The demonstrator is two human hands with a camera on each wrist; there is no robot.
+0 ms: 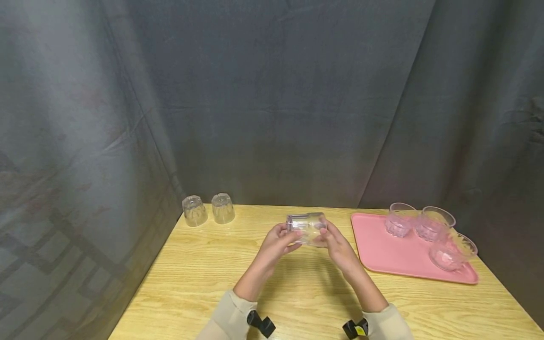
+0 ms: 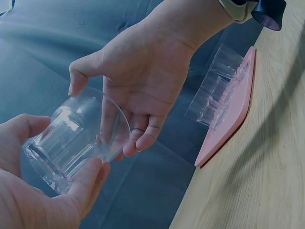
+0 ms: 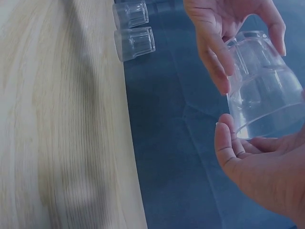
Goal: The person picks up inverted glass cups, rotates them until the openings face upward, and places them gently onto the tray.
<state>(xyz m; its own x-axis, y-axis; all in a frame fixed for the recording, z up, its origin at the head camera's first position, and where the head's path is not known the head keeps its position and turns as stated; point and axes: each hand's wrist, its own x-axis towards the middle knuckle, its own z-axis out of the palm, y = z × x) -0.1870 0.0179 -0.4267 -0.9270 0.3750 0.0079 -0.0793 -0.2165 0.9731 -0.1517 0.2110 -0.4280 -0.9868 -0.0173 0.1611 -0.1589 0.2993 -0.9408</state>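
Clear glass (image 1: 307, 228) is up in the air over the middle of the surface (image 1: 204, 269), lying on its side btwn the two hands, base twd the person's L, mouth twd R. L grip (image 1: 274, 243) has it by the base end, thumb on near side, fingers curled round. R grip (image 1: 340, 248) is at the mouth end, thumb & fingers bent round the rim, partly spread to the glass's width; nothing else in either.

Just R of the hands, a pink tray (image 1: 395, 255) sits on the surface, bearing 3 clear cups, all mouth up: back-L cup (image 1: 398, 226), back-R cup (image 1: 429, 229) right beside it, & front cup (image 1: 448, 255) nr the tray's R edge. Far L corner, well apart from the tray: 2 more glasses, mouth down, L one (image 1: 194, 212) & R one (image 1: 223, 209), side by side nr the back edge.

Beige sleeves (image 1: 229, 316) on both arms, black wrist gear (image 1: 261, 324) at each cuff. Dk grey curtain (image 1: 272, 104) hangs behind & at the sides; surface is pale wood-grain.
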